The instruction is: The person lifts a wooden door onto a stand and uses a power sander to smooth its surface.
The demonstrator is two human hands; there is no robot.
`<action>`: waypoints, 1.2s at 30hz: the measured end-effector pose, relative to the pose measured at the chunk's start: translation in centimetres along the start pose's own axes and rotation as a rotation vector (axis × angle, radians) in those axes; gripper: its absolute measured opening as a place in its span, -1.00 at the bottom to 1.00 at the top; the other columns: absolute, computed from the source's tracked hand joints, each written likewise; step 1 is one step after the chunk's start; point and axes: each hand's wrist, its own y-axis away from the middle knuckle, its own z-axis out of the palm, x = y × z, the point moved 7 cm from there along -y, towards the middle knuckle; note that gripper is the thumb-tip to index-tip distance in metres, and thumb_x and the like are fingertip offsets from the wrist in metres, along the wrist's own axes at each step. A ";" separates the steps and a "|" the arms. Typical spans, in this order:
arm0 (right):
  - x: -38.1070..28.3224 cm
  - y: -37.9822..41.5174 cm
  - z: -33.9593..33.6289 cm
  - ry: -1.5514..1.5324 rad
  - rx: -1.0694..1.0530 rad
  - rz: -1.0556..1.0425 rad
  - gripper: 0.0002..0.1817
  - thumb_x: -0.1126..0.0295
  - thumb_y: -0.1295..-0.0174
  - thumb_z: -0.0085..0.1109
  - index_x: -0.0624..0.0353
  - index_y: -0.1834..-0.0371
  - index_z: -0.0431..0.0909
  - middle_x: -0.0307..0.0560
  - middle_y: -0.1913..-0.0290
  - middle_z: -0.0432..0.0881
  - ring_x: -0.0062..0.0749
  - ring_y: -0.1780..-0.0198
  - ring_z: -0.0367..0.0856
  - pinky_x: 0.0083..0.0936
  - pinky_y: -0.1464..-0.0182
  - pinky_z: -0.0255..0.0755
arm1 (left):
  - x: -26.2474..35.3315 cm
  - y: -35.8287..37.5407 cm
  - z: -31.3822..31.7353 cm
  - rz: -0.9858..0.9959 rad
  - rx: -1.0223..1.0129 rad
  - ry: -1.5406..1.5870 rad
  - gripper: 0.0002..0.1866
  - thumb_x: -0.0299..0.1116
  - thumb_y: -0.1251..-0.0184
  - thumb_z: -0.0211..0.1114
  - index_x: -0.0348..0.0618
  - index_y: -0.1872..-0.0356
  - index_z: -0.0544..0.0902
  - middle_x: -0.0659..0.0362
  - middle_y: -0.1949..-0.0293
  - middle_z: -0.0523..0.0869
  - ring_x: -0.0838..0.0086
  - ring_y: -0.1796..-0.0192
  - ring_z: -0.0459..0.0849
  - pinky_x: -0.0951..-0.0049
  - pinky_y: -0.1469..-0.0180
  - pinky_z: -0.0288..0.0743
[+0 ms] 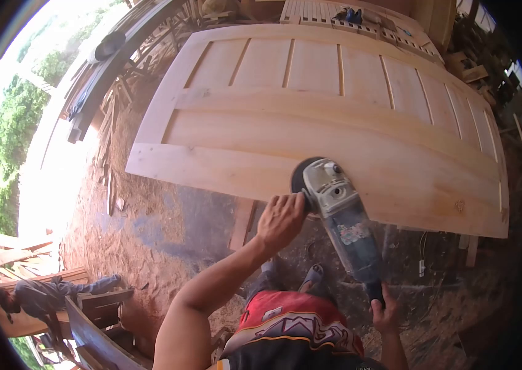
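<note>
An angle grinder [352, 231] with a dark round disc [298, 177] lies over the near edge of a large pale wooden panel door [230, 132]. My left hand [282, 217] is wrapped round the side handle by the grinder's head. At the back end of the tool, my right hand [385, 313] is closed on the rear grip, its fingers partly hidden. The disc overlaps the door's lower rail, and the tool's body slants back toward me past the edge. Long grooves separate the door's raised panels.
Behind the door lies another slatted wooden piece [310, 12] with small items on it. Sawdust covers the floor [150, 246]. Scrap sticks [110, 145] lean at the left. A person [42, 302] bends over wood at the lower left. A wooden support [244, 223] shows under the door.
</note>
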 end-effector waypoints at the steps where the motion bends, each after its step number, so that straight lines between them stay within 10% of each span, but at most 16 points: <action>1: -1.1 -0.8 1.4 0.021 -0.039 -0.013 -0.34 0.22 -0.42 0.19 0.43 -0.48 0.41 0.10 0.35 0.72 -0.21 0.36 0.74 -0.32 0.25 0.57 | -2.0 1.2 -0.5 -0.050 -0.037 -0.019 -0.78 -0.24 -0.49 0.22 -0.18 0.10 0.51 0.05 0.21 0.70 0.17 0.07 0.73 0.11 -0.03 0.49; 6: -10.1 -6.7 9.4 0.044 -0.117 -0.311 -0.38 0.24 -0.41 0.27 0.28 -0.48 0.46 0.36 -0.17 0.70 0.24 -0.16 0.73 -0.19 -0.17 0.59 | -13.1 6.0 -4.1 -0.345 -0.107 -0.153 -0.72 -0.15 -0.58 0.18 -0.18 0.02 0.50 -0.02 0.06 0.70 0.05 0.01 0.72 0.02 -0.03 0.51; 15: -16.0 -12.4 17.1 -0.061 -0.314 -0.515 -0.28 0.34 -0.37 0.33 0.19 -0.60 0.32 0.32 -0.07 0.71 0.25 -0.03 0.72 -0.13 -0.11 0.58 | -25.1 9.6 -7.9 -0.554 -0.061 -0.196 -0.66 -0.15 -0.61 0.17 -0.29 -0.01 0.51 -0.17 0.04 0.70 -0.15 -0.03 0.70 -0.12 -0.05 0.56; 24: -1.7 -5.0 -0.5 0.065 -0.073 -0.354 -0.35 0.32 -0.32 0.33 0.37 -0.45 0.46 0.42 -0.05 0.72 0.30 0.01 0.75 -0.11 -0.04 0.61 | -3.7 2.4 0.3 -0.422 -0.189 -0.094 -0.77 -0.31 -0.52 0.17 -0.26 0.00 0.50 -0.05 0.06 0.70 0.04 -0.02 0.75 0.07 0.01 0.66; 31: 11.8 4.4 -14.2 -0.019 0.125 0.073 -0.25 0.19 -0.45 0.11 0.34 -0.63 0.24 -0.07 0.25 0.60 -0.51 0.48 0.49 -0.47 0.42 0.42 | 15.9 -6.2 7.5 -0.079 -0.124 0.025 -0.71 -0.38 -0.36 0.21 -0.26 -0.04 0.52 0.02 0.10 0.68 0.19 0.02 0.74 0.18 0.11 0.67; 36: 11.6 4.0 -14.8 0.015 0.112 0.043 -0.24 0.19 -0.43 0.12 0.37 -0.62 0.24 -0.11 0.39 0.59 -0.49 0.51 0.51 -0.48 0.40 0.44 | 16.5 -5.6 7.2 -0.049 -0.040 0.006 -0.61 -0.36 -0.38 0.21 -0.33 -0.16 0.50 0.04 0.07 0.66 0.21 0.02 0.72 0.20 0.11 0.66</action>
